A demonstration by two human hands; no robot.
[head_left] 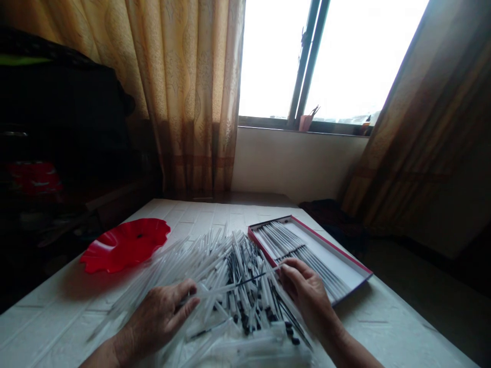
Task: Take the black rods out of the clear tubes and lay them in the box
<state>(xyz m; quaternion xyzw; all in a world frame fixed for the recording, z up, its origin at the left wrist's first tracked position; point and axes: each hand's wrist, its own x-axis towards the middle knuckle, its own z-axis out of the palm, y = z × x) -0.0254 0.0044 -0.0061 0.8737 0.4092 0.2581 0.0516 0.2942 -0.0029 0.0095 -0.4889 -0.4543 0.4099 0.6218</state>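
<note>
Nearest clear tubes (pixel 261 351) blurred, both forearms (pixel 355 348) cut off

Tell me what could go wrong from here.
The thin rod in the right hand could bend or slip against the clear tube in the left hand. The loose pile of tubes and rods beneath might scatter if brushed. The shallow box, close to the edge of the table, could be nudged off.
</note>
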